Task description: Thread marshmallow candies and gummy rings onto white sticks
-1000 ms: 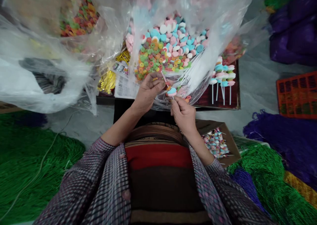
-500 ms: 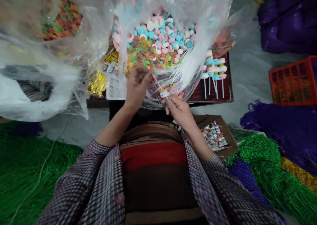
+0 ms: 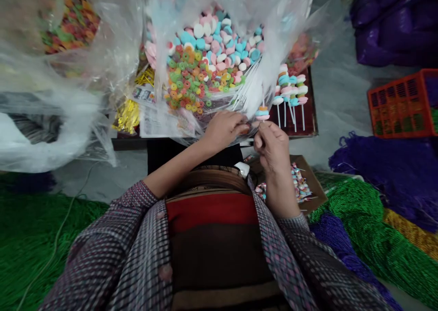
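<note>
So we're pinching a candy skewer (image 3: 263, 115) in our right hand (image 3: 274, 142), loaded end poking out ahead. Our left hand (image 3: 226, 127) is sitting curled beside it, can't tell if it's gripping anything. Rings (image 3: 186, 76) are lying beyond, marshmallows (image 3: 219, 46) farther off.

A dark reddish table (image 3: 310, 119) carries an open plastic bag (image 3: 273, 42) of sweets. Newspaper (image 3: 159, 123) lies at the near edge, gold ties (image 3: 127, 117) beside it, marshmallow sticks (image 3: 291, 92) by the near right corner.
</note>
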### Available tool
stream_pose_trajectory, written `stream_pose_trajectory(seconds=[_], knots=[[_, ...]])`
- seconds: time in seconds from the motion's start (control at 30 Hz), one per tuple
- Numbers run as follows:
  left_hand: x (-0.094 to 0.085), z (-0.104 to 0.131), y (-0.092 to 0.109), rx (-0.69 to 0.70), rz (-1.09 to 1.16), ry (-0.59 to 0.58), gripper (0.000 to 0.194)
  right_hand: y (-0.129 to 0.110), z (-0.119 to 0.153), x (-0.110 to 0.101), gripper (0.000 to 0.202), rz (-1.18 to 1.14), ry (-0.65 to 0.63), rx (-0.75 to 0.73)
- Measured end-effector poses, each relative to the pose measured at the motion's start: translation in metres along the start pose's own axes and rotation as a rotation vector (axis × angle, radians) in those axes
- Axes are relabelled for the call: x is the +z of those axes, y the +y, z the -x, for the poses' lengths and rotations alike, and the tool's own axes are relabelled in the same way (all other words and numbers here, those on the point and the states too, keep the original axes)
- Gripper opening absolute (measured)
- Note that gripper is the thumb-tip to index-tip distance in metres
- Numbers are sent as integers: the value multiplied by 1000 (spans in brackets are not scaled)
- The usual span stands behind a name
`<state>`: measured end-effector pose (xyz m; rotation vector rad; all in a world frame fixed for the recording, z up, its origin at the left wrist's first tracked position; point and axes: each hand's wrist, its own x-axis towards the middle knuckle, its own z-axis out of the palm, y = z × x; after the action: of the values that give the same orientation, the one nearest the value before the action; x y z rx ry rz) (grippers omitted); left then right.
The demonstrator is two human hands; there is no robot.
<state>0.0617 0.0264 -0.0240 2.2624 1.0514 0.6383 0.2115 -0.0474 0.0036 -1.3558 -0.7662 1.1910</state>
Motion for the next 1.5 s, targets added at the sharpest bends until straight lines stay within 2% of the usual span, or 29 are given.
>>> stream_pose_trajectory(seconds=[0.1,0.23,0.4,0.53,0.63,0.77,0.93,1.07,1.23,1.5], knots=[[-3,-9,-3,28,-148,-61,26,3,-1,4,31,3,9,8],[-17,-1,-17,-55,-311,12,30,2,-4,2,29,5,47,40],[-31,19,-27,-14,-489,25,30,1,-13,2,33,-26,54,40],[-45,16,-32,-59,-576,82,31,4,-23,10,37,-88,73,37],[-58,-7,-38,-82,-572,155,33,10,-29,16,42,-141,95,45],[-68,-56,-48,-79,-549,164,32,16,-32,18,46,-176,107,31],[-62,-110,-58,-218,-532,103,27,19,-31,18,46,-183,100,4],[-54,-130,-69,-268,-498,147,25,19,-30,17,46,-172,89,-3],[-52,-128,-80,-245,-529,152,24,21,-29,17,45,-126,70,-12],[-61,-93,-89,-182,-365,222,17,26,-30,15,46,-88,41,-43]])
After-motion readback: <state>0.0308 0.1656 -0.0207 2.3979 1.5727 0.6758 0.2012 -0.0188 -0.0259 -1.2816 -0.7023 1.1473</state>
